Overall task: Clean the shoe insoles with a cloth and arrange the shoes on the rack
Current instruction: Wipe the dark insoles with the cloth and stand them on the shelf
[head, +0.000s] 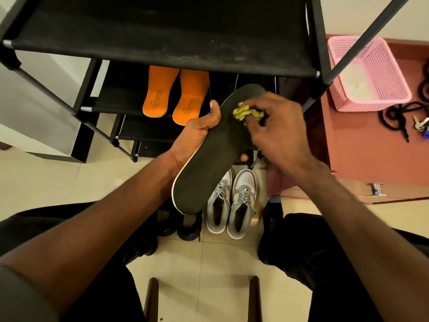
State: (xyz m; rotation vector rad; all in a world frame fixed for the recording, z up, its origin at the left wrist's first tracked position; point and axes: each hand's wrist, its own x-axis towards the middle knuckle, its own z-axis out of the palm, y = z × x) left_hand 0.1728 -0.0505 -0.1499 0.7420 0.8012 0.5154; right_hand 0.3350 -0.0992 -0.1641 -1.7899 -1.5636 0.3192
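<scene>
My left hand [199, 131] grips a long black insole [216, 154] with a white edge from underneath, thumb on its left rim, holding it tilted in front of the rack. My right hand [276, 129] pinches a crumpled yellow-green cloth [246, 112] and presses it onto the insole's upper part. Two orange insoles [174, 94] lie side by side on a lower shelf of the black shoe rack [162, 43]. A pair of grey and white sneakers [232, 203] stands on the floor below the insole. Dark shoes [185, 226] sit left of them, mostly hidden by my arm.
A pink perforated basket [371, 73] rests on a reddish-brown cabinet [362, 159] to the right, with black cords and keys [420, 126] beside it. Pale floor tiles lie under my knees. A dark wooden stool frame [153, 298] shows at the bottom.
</scene>
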